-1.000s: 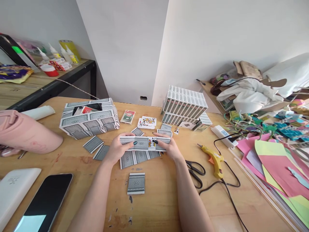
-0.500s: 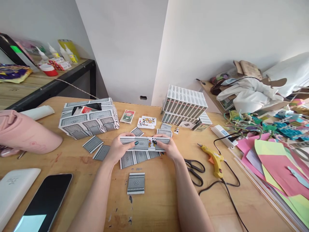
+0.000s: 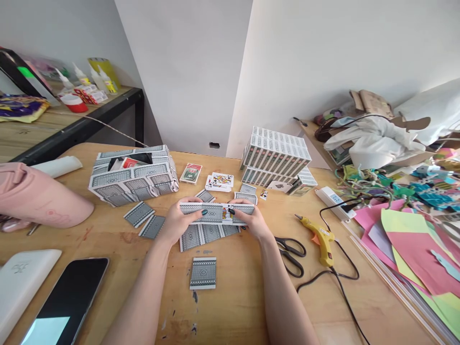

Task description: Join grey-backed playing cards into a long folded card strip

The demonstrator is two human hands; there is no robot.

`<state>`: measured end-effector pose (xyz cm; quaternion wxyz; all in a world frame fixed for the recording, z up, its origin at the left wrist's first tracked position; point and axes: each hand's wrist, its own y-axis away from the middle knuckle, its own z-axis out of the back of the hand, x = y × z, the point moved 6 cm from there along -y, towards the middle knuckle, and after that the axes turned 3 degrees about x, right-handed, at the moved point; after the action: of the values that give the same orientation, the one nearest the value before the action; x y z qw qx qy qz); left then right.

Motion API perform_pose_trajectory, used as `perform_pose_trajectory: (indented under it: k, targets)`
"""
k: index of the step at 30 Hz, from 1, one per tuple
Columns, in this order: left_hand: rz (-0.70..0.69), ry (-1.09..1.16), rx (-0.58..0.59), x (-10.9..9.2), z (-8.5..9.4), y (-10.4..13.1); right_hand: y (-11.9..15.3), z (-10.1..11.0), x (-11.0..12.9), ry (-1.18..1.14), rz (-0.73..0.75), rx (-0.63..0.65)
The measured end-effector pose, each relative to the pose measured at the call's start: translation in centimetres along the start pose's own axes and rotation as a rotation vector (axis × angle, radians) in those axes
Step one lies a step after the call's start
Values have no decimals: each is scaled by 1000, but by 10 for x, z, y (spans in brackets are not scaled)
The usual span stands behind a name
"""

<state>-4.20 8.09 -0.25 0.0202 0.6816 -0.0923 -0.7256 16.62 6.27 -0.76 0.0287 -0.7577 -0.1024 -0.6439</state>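
Observation:
Between my two hands is a strip of playing cards (image 3: 210, 213), held lengthwise above the table, mostly grey patterned backs with part of a face card showing near its right side. My left hand (image 3: 179, 220) grips the left end, thumb flat on the front. At the right end my right hand (image 3: 253, 221) pinches it the same way; the fingers behind are hidden. Just below lies a joined row of cards (image 3: 203, 235), partly covered by the strip. A single folded card (image 3: 203, 273) rests nearer me. Two more cards (image 3: 139, 214) lie to the left.
A card-covered box (image 3: 132, 182) stands back left, with a card pack (image 3: 190, 173) beside it. Stacked card packs (image 3: 275, 155) rise at back right. Black scissors (image 3: 293, 254) and a corded yellow glue gun (image 3: 319, 239) lie right; a phone (image 3: 70, 297) lies left.
Hands and card strip stay in nearly the same pose. The whole view has shifted very slightly; nothing has been let go or picked up.

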Motion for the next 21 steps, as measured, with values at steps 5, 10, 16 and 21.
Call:
perform_pose_trajectory:
  k: [5, 10, 16, 21]
  targets:
    - [-7, -14, -8, -1, -1, 1, 0, 1, 2, 10, 19, -22]
    - [5, 6, -2, -1, -2, 1, -1, 0, 1, -3, 1, -17]
    - [-9, 12, 13, -3, -3, 0, -1, 0, 2, -18, 29, -3]
    - [-1, 18, 19, -3, -4, 1, 0, 1, -1, -18, -7, -7]
